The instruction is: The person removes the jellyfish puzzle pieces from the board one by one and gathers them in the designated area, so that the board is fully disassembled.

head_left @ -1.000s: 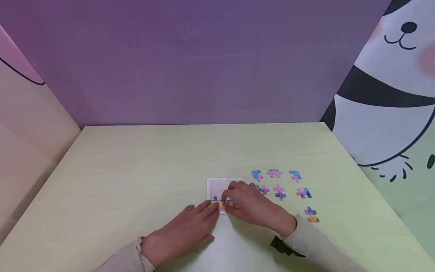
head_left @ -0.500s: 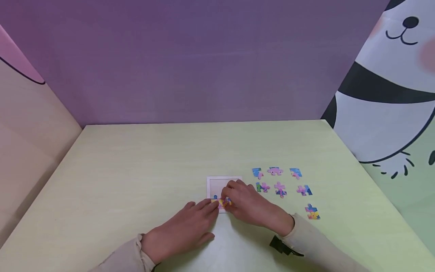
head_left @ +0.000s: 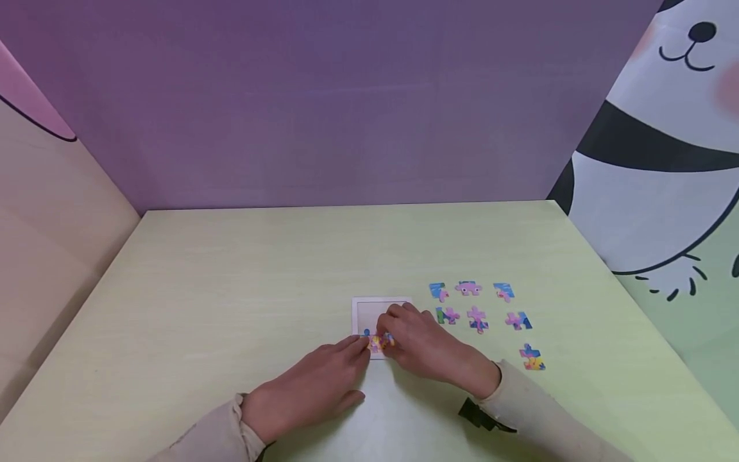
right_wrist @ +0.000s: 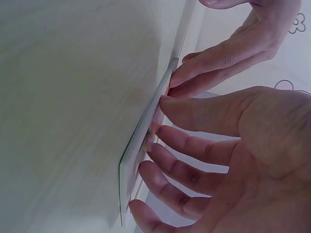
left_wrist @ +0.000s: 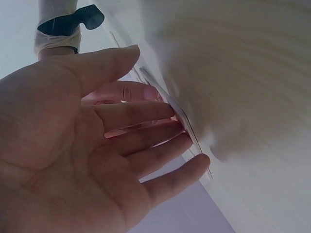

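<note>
A white puzzle tray (head_left: 381,299) lies on the table, with colourful jigsaw pieces (head_left: 375,344) along its near edge. My left hand (head_left: 314,384) rests its straight fingertips on the tray's left side and the pieces there. Over the tray's right half, my right hand (head_left: 424,343) bends its thumb and fingers around a small puzzle piece (right_wrist: 151,132) at the bottom row. That piece is mostly hidden by the fingers in the head view. In the left wrist view, the left fingers (left_wrist: 146,145) lie along the tray's edge.
Several loose jigsaw pieces lie right of the tray, among them a pink one (head_left: 476,319) and a blue-and-yellow one (head_left: 532,357). A purple wall panel (head_left: 346,109) stands behind the pale table (head_left: 231,276). Printed side walls flank it.
The head view has tilted slightly, so the table sits a little higher. My left fingertips have shifted slightly left on the pieces; the right hand stays nearly still at the tray.
</note>
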Motion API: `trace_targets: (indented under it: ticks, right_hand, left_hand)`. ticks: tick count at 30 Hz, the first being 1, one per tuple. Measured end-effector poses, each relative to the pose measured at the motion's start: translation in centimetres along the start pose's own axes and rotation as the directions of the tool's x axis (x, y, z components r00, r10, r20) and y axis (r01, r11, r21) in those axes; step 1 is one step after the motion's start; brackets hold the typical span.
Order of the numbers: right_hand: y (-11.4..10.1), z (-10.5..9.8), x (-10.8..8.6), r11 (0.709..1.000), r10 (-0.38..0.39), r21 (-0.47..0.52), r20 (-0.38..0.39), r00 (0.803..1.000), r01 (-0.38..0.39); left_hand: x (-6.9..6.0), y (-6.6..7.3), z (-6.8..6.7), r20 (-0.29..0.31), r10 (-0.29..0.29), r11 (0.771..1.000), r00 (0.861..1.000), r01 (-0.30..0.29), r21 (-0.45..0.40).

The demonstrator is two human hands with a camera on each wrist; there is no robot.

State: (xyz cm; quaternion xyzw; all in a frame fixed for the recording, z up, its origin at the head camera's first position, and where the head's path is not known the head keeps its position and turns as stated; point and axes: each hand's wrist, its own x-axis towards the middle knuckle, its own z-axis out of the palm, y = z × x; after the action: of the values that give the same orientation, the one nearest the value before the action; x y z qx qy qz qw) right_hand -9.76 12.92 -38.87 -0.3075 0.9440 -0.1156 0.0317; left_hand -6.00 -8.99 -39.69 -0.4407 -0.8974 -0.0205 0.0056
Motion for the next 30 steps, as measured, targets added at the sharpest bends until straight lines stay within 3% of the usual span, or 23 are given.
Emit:
trace_targets:
  ticks: [8, 19, 24, 30]
  right_hand:
    - [0.0, -0.1, 0.0, 1.000, -0.002, -0.009, -0.009, 1.000, 0.002]
    - [0.2, -0.2, 0.0, 0.992, -0.093, -0.088, -0.062, 0.994, 0.087]
    - [0.3, -0.7, -0.1, 0.994, -0.096, -0.043, 0.000, 0.995, 0.096]
    - [0.3, -1.1, -0.3, 0.995, -0.095, 0.038, 0.044, 0.994, 0.094]
  left_hand:
    - [0.2, 0.2, -0.2, 0.075, -0.043, 0.999, 0.996, 0.044, -0.011]
    - [0.2, 0.2, 0.0, 0.030, -0.029, 1.000, 0.999, 0.029, 0.007]
    - [0.2, 0.3, 0.0, 0.046, -0.031, 1.000, 0.998, 0.031, -0.002]
    - [0.2, 0.2, 0.2, 0.019, -0.022, 0.999, 1.000, 0.022, 0.023]
